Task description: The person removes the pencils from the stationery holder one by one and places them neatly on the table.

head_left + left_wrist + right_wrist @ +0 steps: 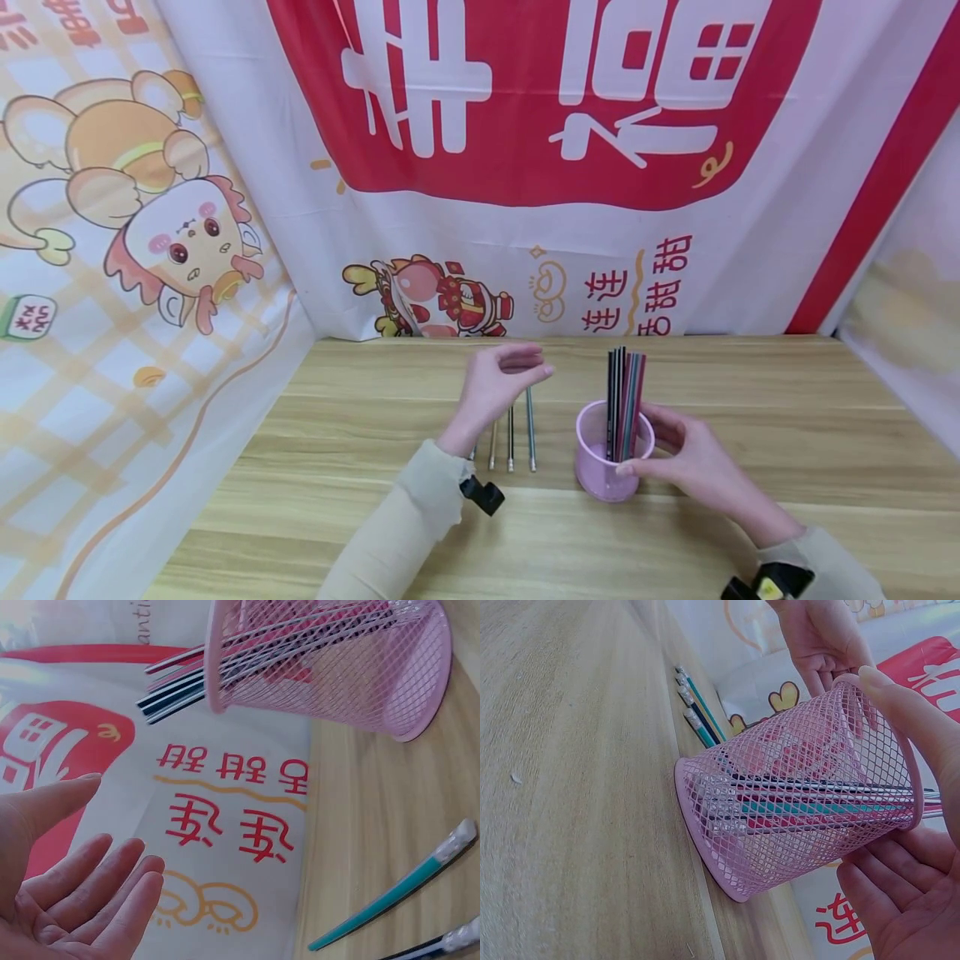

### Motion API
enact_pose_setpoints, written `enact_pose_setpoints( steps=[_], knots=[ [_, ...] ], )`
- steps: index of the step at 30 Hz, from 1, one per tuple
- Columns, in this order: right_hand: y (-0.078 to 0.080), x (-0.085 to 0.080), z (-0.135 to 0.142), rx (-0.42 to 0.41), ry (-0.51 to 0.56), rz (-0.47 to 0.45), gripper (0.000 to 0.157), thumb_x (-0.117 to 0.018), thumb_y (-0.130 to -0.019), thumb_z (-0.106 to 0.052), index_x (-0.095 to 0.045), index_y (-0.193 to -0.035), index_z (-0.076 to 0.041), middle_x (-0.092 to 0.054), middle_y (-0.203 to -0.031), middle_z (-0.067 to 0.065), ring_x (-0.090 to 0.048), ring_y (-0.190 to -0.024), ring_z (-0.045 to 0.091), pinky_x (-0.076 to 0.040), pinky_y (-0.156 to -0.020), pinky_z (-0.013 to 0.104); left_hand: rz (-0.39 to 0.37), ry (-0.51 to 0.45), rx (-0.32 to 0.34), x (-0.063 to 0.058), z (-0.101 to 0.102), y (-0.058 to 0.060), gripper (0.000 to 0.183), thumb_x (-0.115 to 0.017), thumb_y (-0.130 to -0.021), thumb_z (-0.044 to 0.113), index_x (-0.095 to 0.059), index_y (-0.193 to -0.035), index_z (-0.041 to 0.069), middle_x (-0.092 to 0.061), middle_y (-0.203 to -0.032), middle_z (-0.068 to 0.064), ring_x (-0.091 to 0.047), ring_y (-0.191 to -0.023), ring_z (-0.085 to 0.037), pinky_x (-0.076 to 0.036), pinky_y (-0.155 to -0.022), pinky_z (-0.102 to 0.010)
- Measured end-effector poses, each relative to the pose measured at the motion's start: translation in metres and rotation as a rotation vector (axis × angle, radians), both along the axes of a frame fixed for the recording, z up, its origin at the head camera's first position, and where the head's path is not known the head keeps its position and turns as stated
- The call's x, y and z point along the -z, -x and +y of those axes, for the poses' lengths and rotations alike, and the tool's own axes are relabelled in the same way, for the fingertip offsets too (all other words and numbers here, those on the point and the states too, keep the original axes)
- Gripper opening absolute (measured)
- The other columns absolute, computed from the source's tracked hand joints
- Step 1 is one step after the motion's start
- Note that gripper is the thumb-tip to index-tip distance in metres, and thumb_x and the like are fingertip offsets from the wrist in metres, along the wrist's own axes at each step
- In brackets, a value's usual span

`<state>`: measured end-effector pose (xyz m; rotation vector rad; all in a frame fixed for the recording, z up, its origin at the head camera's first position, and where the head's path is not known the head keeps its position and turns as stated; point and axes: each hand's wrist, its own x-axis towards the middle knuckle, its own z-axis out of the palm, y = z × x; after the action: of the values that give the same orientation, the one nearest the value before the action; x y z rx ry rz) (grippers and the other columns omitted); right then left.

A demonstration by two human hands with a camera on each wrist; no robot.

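Observation:
A pink mesh pencil cup (600, 482) stands on the table, holding a bunch of pencils (626, 400) that lean to one side. My right hand (693, 462) grips the cup near its rim, thumb on the near side and fingers round the far side. In the right wrist view, the pencils' pale ends (721, 806) show through the mesh at the bottom. My left hand (498, 383) hovers left of the cup with nothing in it, fingers loosely bent. Beneath it several loose pencils (531, 429) lie side by side, partly hidden by the hand and sleeve.
The wooden table (300, 500) meets a hanging printed cloth (525, 225) along its back edge. Another patterned cloth (135, 350) hangs along the left side. Dark wrist devices (482, 495) sit on both forearms.

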<state>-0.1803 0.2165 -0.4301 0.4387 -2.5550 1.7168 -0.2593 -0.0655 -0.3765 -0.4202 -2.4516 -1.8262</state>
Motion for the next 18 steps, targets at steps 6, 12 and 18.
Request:
enact_pose_setpoints(
  steps=[6,12,18],
  knots=[
    [-0.001,0.0,0.0,-0.004,0.017,-0.005,0.086,-0.092,-0.076,-0.015,-0.045,-0.143,0.013,-0.054,-0.139,0.031,-0.059,-0.122,0.041,-0.049,-0.096,0.019,-0.004,-0.02,0.036,0.005,0.012,-0.004,0.042,-0.086,-0.084,0.028,-0.073,-0.12,0.012,-0.075,-0.108,0.003,-0.071,-0.098,-0.014,-0.057,-0.089,-0.028],
    [0.0,0.0,0.0,-0.014,0.028,0.007,0.085,-0.091,-0.077,-0.012,-0.044,-0.144,0.014,-0.053,-0.139,0.032,-0.058,-0.123,0.043,-0.048,-0.096,0.019,0.014,-0.057,0.088,0.006,0.02,-0.007,0.038,-0.087,-0.083,0.025,-0.075,-0.117,0.013,-0.075,-0.106,0.005,-0.071,-0.099,-0.018,-0.058,-0.087,-0.027],
    [-0.001,0.0,0.0,-0.015,0.034,0.014,0.085,-0.091,-0.077,-0.011,-0.045,-0.143,0.014,-0.055,-0.138,0.032,-0.059,-0.122,0.042,-0.049,-0.096,0.019,0.007,-0.07,0.123,0.009,0.03,-0.009,0.034,-0.087,-0.083,0.023,-0.076,-0.114,0.015,-0.076,-0.106,0.001,-0.072,-0.094,-0.011,-0.058,-0.085,-0.026]
  ],
)
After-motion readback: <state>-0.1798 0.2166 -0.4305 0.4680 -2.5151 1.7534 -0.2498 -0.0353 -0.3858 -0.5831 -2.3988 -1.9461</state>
